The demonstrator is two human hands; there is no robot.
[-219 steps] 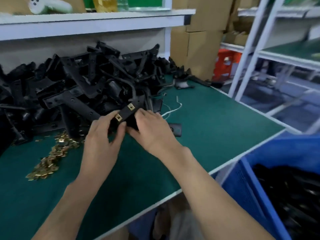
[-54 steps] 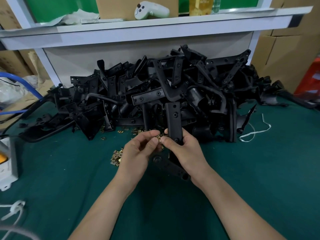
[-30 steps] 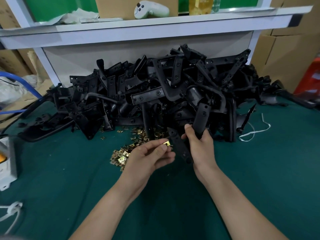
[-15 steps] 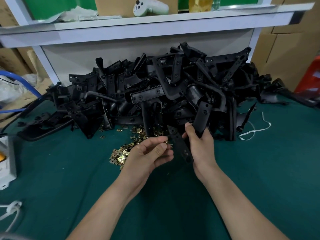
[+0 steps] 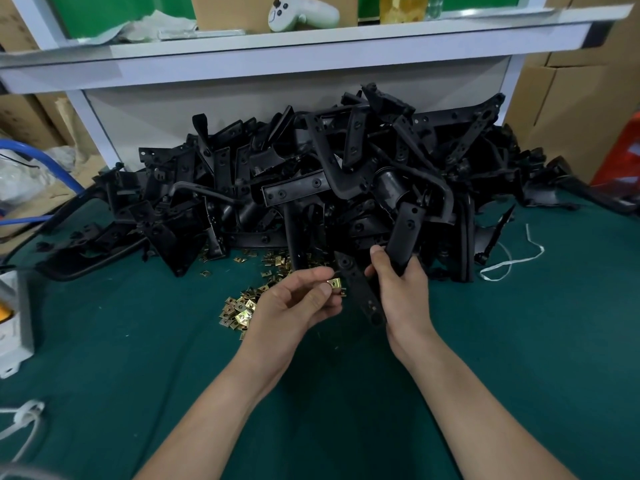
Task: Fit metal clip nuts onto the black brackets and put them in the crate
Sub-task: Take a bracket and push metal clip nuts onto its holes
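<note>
1. Bench top [image 5: 519,341], covered in green matting, runs under both forearms. No crate shows in this view.
2. A heap of black brackets [image 5: 311,188] lies beyond both sets of fingertips, against the back panel.
3. One black bracket [image 5: 360,292] is out of the heap in the right hand [image 5: 401,292], whose fingers and thumb curl round its bend. One arm of it rises up and away from those fingers. The other runs down beside the right palm, its long axis slanting from far-left to near-right.
4. The loose clip nuts [image 5: 242,308] lie on the matting just left of the left hand [image 5: 294,303], by its knuckles.
5. A single clip nut [image 5: 334,283] is pinched between the left thumb and forefinger, with the remaining fingers curled loosely beneath. It sits just left of the bracket's lower arm, near the upper hole. Whether it touches cannot be told.
6. Judging from this, the next move is a short push rightward from the left fingers onto that arm's edge, while the right hand only steadies. Which way the nut's mouth faces is too small to tell.
</note>
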